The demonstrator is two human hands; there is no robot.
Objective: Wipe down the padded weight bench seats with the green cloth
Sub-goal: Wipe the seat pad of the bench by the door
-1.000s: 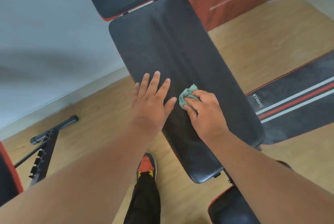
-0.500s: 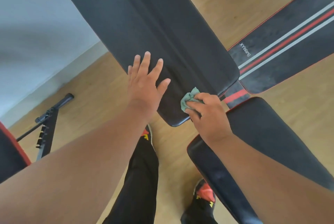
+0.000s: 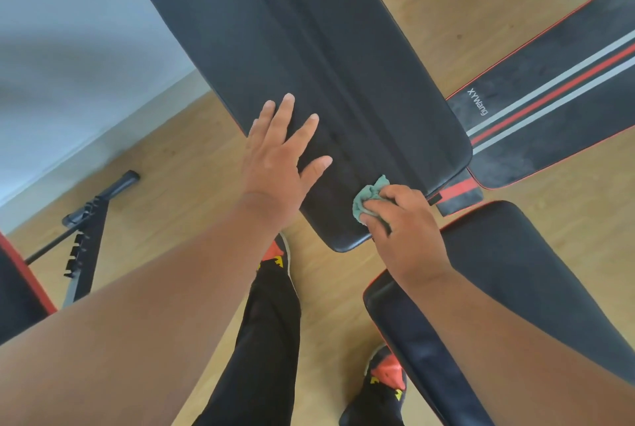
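A long black padded back pad [image 3: 309, 47] of the weight bench runs from the top down to the middle of the view. My left hand [image 3: 278, 157] lies flat on its near left part, fingers spread. My right hand [image 3: 402, 223] is closed on a bunched green cloth [image 3: 367, 198] and presses it on the pad's near end, close to the rounded edge. A second black pad, the seat [image 3: 508, 274], lies lower right, partly under my right forearm.
A black mat with red and grey stripes [image 3: 556, 106] lies on the wooden floor [image 3: 178, 164] at right. A black metal frame piece with notches [image 3: 86, 236] sits at left, near a red-edged black pad [image 3: 13, 291]. My legs and red-black shoes stand below the bench.
My right hand has drawn the cloth down the back pad from its middle to its near end. My view has tilted downward, bringing the seat pad and both shoes into sight.
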